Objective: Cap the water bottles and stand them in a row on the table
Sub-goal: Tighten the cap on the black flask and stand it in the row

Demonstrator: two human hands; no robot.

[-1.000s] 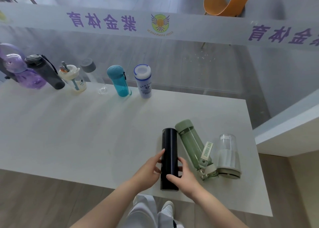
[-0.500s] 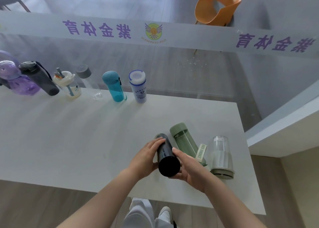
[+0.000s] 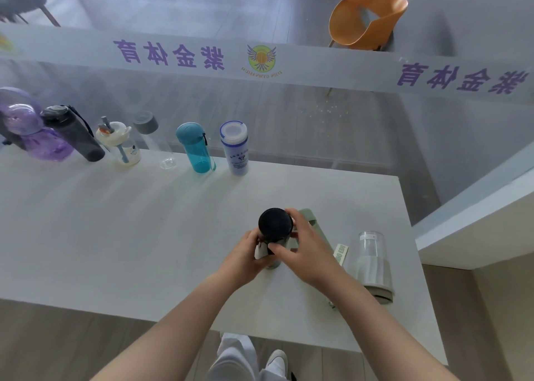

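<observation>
Black bottle (image 3: pixel 274 228) sits near the table (image 3: pixel 115 236) front edge, long axis roughly vertical, cap end pointing up at the camera. Left hand (image 3: pixel 248 255) wraps the body; right hand (image 3: pixel 303 249) curls around the top. Next slot — right of the white bottle (image 3: pixel 235 149), far edge.

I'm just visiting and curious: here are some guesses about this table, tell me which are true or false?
1. Both hands hold the black bottle. True.
2. The green bottle stands upright. False: it lies on the table.
3. Six bottles stand in the far row. True.
4. The teal bottle is at the row's right end. False: the white bottle with a blue rim is.
</observation>
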